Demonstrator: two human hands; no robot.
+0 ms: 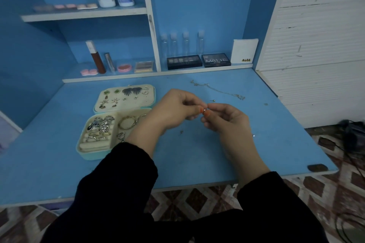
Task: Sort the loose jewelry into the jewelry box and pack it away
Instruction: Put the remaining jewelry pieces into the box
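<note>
Fingertips (192, 103) of left hand (173, 110) and right hand (227, 119) meet above the blue table (266, 134), both pinching one small silver piece (205, 110); type not resolvable. Jewelry box (88, 156) lies open beside left wrist, rings and earrings inside. Thin chain (217, 89) lies loose on the table beyond the hands.
</note>
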